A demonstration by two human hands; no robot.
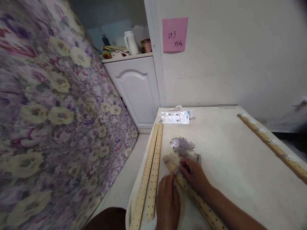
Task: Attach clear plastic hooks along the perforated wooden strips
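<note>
Our left hand and right hand flank a wooden strip, pale, long, narrow and dotted with dark holes, which slants away across the desk. Its far end extends past both grips, the left's fingertips gathered at one edge, the right's fingers curled at the other; we cannot tell whether either pinches anything. Beyond that end we see small clear packets heaped together.

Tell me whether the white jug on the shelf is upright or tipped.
Upright: the white jug stands base-down on the shelf, its top uppermost and its handle at the side.
</note>
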